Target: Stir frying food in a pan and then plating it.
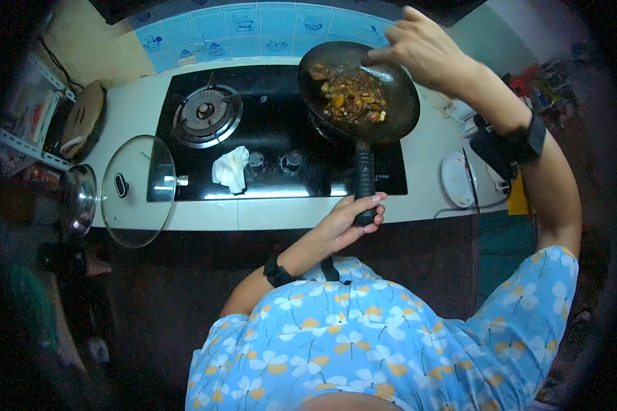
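Observation:
My left hand (357, 218) is closed around the black handle (364, 169) of a dark wok (403, 110), which sits over the right side of the gas hob. Browned, chopped food (355, 97) in small pieces lies in the middle and left of the wok. My right hand (414, 43) is raised at the wok's upper right rim, its fingers partly spread. A dark, blurred shape shows by its fingertips over the wok, and I cannot tell whether the hand holds something.
The left burner (205, 109) is uncovered, with a white cloth (230, 169) on the hob (272, 138) near the knobs. A glass lid (139, 205) stands at the counter's left edge. A white plate (457, 182) with a dark, thin utensil beside it lies at right. Blue tiles (277, 23) line the wall.

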`<state>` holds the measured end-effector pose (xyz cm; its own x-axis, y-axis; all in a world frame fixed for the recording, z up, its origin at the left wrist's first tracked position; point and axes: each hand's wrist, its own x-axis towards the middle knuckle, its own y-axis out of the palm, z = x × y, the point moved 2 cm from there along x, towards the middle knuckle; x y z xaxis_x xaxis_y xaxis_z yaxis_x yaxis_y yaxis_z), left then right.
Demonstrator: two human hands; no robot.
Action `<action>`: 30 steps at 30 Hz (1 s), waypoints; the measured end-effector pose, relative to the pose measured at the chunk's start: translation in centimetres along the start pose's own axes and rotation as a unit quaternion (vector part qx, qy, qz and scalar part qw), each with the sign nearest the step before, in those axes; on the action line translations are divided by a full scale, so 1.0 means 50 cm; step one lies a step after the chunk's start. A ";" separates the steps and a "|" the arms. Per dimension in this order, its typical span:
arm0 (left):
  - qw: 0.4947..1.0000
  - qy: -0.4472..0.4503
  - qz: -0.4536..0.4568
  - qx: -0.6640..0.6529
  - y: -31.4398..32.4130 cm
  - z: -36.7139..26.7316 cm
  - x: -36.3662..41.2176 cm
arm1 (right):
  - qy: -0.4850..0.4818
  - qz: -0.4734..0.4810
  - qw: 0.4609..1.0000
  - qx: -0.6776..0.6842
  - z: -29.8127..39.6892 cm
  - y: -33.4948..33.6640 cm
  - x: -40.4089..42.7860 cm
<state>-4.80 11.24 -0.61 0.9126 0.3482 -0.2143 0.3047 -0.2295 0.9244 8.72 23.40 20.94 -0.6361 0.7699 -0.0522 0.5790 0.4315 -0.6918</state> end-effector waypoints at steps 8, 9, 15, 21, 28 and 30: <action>1.000 0.007 -0.005 0.006 0.006 0.002 -0.001 | 0.102 0.057 0.989 0.096 -0.097 0.081 -0.092; 1.000 0.007 -0.001 0.004 0.005 0.004 0.002 | 0.157 0.077 0.975 0.139 -0.108 0.092 -0.133; 1.000 -0.003 0.011 -0.001 0.002 0.002 0.008 | 0.352 0.067 0.851 0.384 -0.070 0.108 -0.298; 1.000 -0.014 0.011 0.003 0.001 -0.004 0.004 | 0.419 0.035 0.785 0.454 -0.016 0.117 -0.408; 0.999 -0.025 0.022 0.001 -0.006 -0.003 0.003 | 0.469 0.022 0.760 0.449 -0.027 0.104 -0.392; 0.999 -0.033 0.030 -0.004 -0.001 -0.004 0.006 | 0.435 0.014 0.815 0.382 -0.030 0.112 -0.341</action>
<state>-4.62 11.53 -0.66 0.9451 0.2729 -0.1796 0.2476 -0.2399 0.9387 23.57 13.40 19.03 0.1676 0.9599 0.2245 -0.1106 0.2446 -0.9633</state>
